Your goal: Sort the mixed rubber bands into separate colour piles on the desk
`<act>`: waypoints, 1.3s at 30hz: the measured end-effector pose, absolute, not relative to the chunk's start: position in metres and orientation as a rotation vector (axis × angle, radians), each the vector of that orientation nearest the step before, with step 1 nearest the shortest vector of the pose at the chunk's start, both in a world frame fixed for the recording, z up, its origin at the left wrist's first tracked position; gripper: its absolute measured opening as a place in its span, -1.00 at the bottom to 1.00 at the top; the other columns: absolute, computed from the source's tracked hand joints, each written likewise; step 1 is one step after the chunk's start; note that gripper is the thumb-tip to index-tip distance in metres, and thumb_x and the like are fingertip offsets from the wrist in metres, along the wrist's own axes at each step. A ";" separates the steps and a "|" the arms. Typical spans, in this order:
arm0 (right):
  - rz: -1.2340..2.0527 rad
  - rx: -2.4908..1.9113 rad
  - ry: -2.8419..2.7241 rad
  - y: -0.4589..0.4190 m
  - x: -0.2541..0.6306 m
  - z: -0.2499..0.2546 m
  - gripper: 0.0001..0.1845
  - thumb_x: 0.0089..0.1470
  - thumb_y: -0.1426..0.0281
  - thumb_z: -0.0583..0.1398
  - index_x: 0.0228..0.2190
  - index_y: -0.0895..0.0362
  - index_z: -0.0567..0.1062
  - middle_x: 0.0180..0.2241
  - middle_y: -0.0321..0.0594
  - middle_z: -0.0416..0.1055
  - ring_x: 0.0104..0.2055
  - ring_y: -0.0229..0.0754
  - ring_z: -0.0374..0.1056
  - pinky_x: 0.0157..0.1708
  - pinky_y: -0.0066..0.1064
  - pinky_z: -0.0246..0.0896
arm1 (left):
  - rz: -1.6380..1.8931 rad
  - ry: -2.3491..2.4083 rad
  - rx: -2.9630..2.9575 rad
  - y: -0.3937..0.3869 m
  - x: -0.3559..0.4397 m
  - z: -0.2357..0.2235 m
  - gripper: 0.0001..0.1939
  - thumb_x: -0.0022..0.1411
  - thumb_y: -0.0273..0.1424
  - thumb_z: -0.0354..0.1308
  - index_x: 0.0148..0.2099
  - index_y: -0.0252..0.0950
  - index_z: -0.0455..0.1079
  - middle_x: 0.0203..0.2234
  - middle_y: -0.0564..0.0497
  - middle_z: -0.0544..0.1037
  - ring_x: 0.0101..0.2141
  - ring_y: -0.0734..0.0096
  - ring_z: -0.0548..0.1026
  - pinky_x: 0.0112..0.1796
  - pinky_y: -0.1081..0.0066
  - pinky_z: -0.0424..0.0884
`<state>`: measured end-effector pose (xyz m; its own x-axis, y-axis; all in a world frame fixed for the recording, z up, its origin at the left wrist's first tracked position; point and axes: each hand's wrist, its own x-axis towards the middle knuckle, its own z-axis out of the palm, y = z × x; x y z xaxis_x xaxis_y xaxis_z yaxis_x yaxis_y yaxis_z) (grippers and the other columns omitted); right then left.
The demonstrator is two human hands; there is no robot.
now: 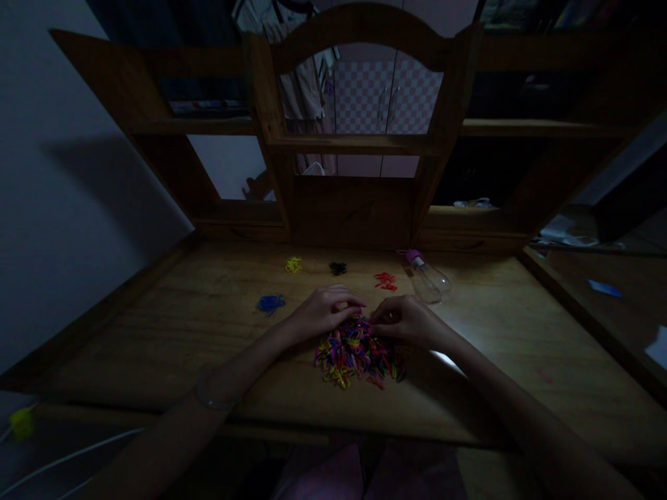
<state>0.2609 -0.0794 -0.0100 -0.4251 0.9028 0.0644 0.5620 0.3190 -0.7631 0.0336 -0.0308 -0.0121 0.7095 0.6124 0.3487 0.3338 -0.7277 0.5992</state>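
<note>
A mixed heap of small coloured rubber bands point(354, 357) lies on the wooden desk in front of me. My left hand point(331, 309) is at the heap's far left edge, thumb and fingers closed around a few pinkish bands. At the far right edge of the heap, my right hand point(409, 321) has its thumb and index finger pinched together; what is between them is too small and dark to make out. Beyond the hands lie small sorted piles: blue bands point(270, 303), yellow bands point(293, 264), black bands point(338, 268) and red bands point(385, 280).
A clear bulb-shaped bottle point(431, 281) with a pink cap lies on its side behind my right hand. A wooden hutch point(354, 208) with shelves rises along the desk's back edge. A wall point(94, 180) stands at left, and another surface point(588, 278) adjoins at right. The light is dim.
</note>
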 end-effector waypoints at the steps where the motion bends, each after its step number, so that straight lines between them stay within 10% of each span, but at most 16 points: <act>1: 0.938 -1.288 -2.101 -0.080 0.260 -0.010 -0.80 -0.03 0.32 0.28 -0.37 0.18 0.61 -0.49 -0.23 0.49 -0.51 -0.31 0.27 -0.53 -0.48 0.08 | 0.747 0.723 2.408 -0.031 0.034 -0.012 -0.83 0.25 -0.41 0.14 -0.14 -0.26 0.50 -0.30 -0.01 0.55 -0.26 0.39 0.48 -0.22 0.39 0.37; 39: 1.356 -1.096 -1.385 -0.077 0.247 -0.011 -0.72 -0.15 0.29 0.36 -0.44 0.18 0.43 -0.51 -0.30 0.41 -0.50 -0.33 0.32 -0.48 -0.47 0.20 | 0.983 0.499 2.413 -0.040 0.038 -0.010 -0.78 0.28 -0.39 0.12 -0.06 -0.25 0.49 -0.31 -0.04 0.57 -0.28 0.43 0.51 -0.23 0.44 0.41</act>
